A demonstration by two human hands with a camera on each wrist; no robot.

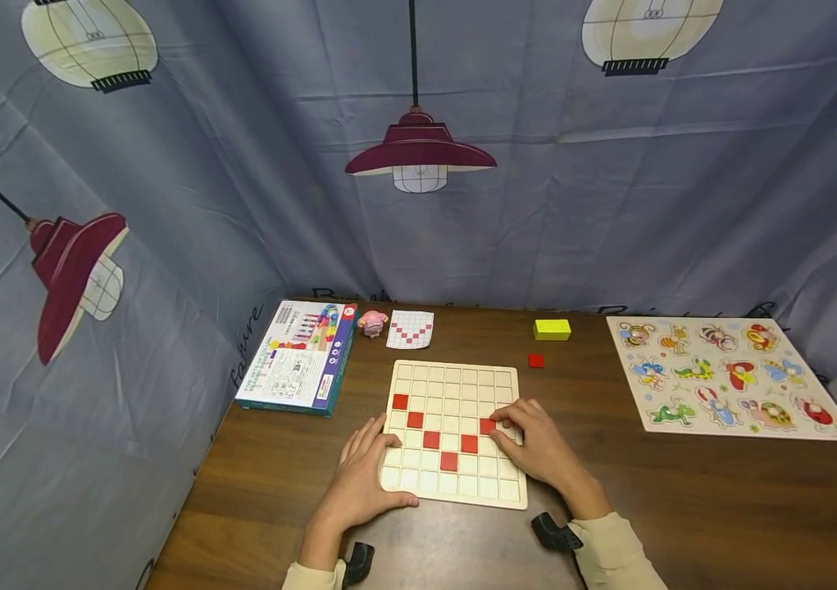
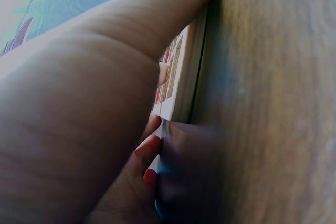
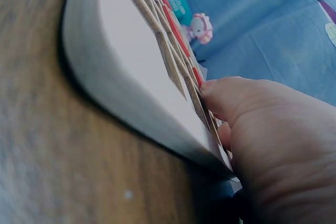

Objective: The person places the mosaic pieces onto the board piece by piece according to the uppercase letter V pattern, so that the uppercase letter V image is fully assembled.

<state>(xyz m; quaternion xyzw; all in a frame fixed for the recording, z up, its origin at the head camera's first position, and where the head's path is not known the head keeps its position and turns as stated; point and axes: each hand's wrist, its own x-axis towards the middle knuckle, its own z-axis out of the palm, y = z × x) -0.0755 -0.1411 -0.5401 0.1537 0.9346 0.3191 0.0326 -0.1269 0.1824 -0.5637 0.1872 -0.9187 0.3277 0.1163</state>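
A light wooden grid board (image 1: 455, 385) lies on the table with several red square tiles in its cells, forming a slanted V. My left hand (image 1: 362, 475) rests at its near left corner, fingers spread along the left edge and thumb by the near edge. On the right side, my right hand (image 1: 539, 442) holds a red tile (image 1: 488, 426) at a cell between thumb and index finger. In the right wrist view the thumb (image 3: 226, 95) touches the board's top beside the red row. The left wrist view shows fingers (image 2: 147, 150) beside the board's edge, partly hidden by the forearm.
Behind the board are a pattern card (image 1: 411, 329) with a red V, a small pink figure (image 1: 372, 323) and a boxed set (image 1: 296, 356). A yellow block (image 1: 552, 330) and a loose red tile (image 1: 536, 360) lie back right. An insect puzzle board (image 1: 731, 377) lies far right.
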